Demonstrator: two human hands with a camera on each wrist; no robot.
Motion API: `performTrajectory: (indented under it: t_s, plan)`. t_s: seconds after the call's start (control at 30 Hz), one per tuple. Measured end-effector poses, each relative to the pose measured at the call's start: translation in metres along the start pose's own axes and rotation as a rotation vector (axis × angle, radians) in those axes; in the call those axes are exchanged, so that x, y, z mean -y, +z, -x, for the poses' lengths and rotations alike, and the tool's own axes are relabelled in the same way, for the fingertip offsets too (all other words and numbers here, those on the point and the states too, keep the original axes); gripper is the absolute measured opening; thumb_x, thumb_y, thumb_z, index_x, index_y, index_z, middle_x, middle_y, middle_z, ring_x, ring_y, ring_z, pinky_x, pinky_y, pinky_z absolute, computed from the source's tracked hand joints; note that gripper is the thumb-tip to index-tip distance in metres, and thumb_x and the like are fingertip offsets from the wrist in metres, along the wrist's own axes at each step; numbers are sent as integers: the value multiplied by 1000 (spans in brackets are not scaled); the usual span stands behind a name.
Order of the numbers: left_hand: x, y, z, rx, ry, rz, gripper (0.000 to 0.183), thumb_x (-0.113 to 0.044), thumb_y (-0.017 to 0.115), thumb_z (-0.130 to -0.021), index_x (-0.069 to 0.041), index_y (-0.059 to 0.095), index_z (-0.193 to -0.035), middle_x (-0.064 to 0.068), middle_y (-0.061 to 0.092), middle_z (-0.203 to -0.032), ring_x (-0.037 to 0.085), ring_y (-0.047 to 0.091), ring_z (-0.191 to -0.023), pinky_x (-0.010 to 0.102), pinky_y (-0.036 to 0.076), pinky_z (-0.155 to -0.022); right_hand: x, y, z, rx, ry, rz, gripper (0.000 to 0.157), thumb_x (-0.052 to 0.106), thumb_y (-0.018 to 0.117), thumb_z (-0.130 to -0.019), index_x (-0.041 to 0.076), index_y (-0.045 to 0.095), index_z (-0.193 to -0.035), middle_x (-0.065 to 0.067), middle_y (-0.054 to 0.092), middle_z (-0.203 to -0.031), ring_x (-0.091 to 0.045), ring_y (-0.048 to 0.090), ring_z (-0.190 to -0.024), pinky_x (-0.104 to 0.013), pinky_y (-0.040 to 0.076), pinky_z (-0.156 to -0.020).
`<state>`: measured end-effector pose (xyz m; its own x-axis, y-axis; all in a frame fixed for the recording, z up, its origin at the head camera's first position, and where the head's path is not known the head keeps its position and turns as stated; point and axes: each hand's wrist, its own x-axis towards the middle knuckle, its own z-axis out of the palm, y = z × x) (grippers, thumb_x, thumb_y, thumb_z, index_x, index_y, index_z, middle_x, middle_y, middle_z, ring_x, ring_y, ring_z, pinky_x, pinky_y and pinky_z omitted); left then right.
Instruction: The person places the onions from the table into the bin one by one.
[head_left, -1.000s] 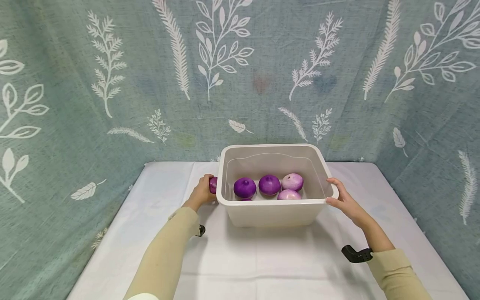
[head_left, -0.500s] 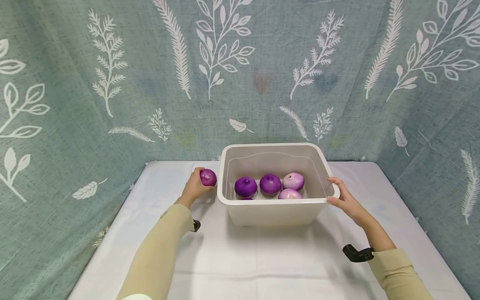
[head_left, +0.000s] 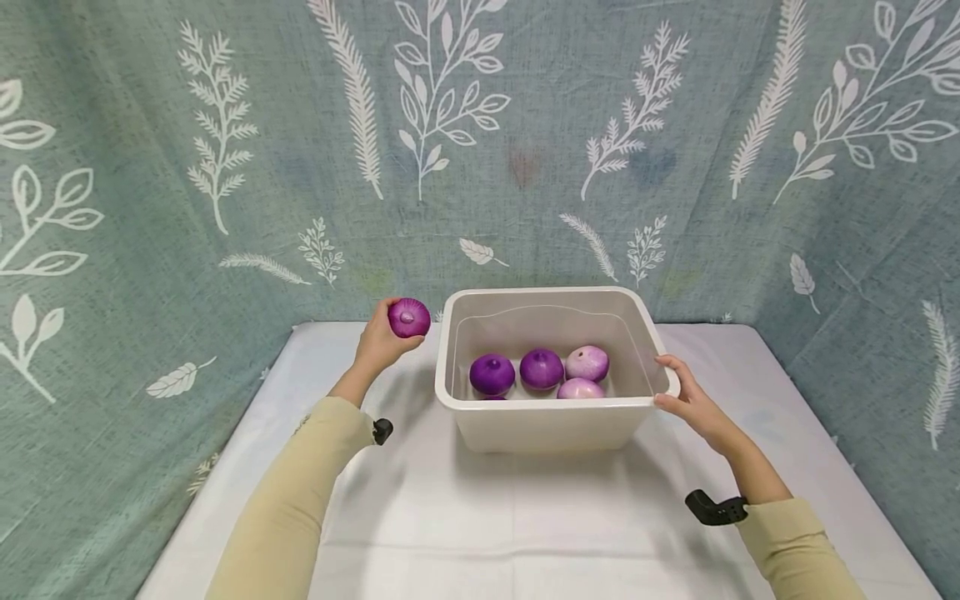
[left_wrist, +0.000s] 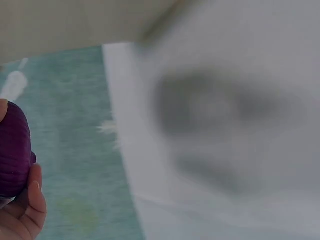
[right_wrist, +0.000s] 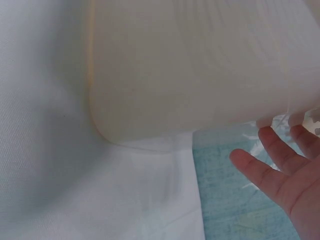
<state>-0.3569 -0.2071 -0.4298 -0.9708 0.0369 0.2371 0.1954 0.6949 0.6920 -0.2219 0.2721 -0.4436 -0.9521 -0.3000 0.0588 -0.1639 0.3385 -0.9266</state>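
In the head view my left hand (head_left: 380, 343) holds a red onion (head_left: 409, 318) up at the left of the pale plastic bin (head_left: 543, 429), apart from its rim. The left wrist view shows the onion (left_wrist: 12, 152) at the edge, with fingers curled around it. My right hand (head_left: 693, 408) grips the bin's right rim near the front corner, thumb and index finger on the rim. In the right wrist view the fingers (right_wrist: 260, 172) lie along the outer wall. Inside the bin sit dark purple onions (head_left: 492, 375) and paler ones (head_left: 587, 364); the front wall partly hides some.
The bin stands on a table with a white cloth (head_left: 442, 533). A green leaf-patterned curtain (head_left: 525, 167) hangs behind the table and along both sides. Black straps with camera mounts (head_left: 716, 508) sit at both wrists.
My left hand has lifted the red onion from beside the bin's left wall, up and to the left. The right hand and the bin have stayed in place.
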Motion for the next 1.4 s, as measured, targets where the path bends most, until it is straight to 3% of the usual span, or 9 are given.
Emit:
performTrajectory:
  t_s: [0.33, 0.5, 0.6, 0.9, 1.1, 1.4]
  plan:
    - [-43, -24, -4, -29, 112, 25, 79, -24, 77, -71, -9, 31, -134, 19, 44, -130, 36, 46, -116, 52, 41, -93, 1, 0, 2, -2, 17, 10, 62, 11, 49, -91, 7, 9, -138, -24, 4, -142, -39, 27, -120, -55, 35, -92]
    - [-63, -30, -3, 4, 142, 7, 79, -25, 77, -70, -11, 32, -134, 17, 44, -130, 35, 47, -115, 52, 40, -93, 1, 0, 2, 3, 2, 13, 61, 11, 49, -91, 6, 9, -137, -23, 9, -141, -17, 38, -109, -37, 39, -87]
    - [-73, -32, -1, 33, 161, -10, 80, -25, 78, -69, -12, 32, -134, 18, 46, -129, 36, 48, -114, 52, 41, -92, 1, 0, 3, 6, 1, 11, 61, 11, 49, -91, 6, 10, -137, -23, 9, -141, -9, 38, -106, -34, 39, -86]
    - [-104, -26, 5, 182, 249, -15, 80, -22, 78, -69, -11, 34, -135, 17, 47, -127, 33, 51, -111, 48, 44, -91, 1, 1, 2, 2, 2, -8, 61, 11, 49, -91, 5, 9, -137, -24, 6, -141, -39, 27, -120, -55, 34, -92]
    - [-118, -16, 11, 277, 280, -24, 79, -21, 77, -69, -13, 35, -134, 15, 48, -127, 32, 52, -110, 47, 46, -89, 1, 1, 1, 2, -2, -22, 61, 10, 48, -91, 5, 9, -137, -25, 6, -142, -42, 25, -121, -58, 32, -93]
    - [-122, 3, 20, 375, 340, -68, 79, -25, 78, -69, -11, 38, -135, 12, 51, -126, 28, 54, -109, 44, 47, -88, 2, 1, 1, 2, 0, -17, 62, 13, 50, -91, 6, 9, -137, -24, 3, -142, -44, 23, -122, -63, 29, -93]
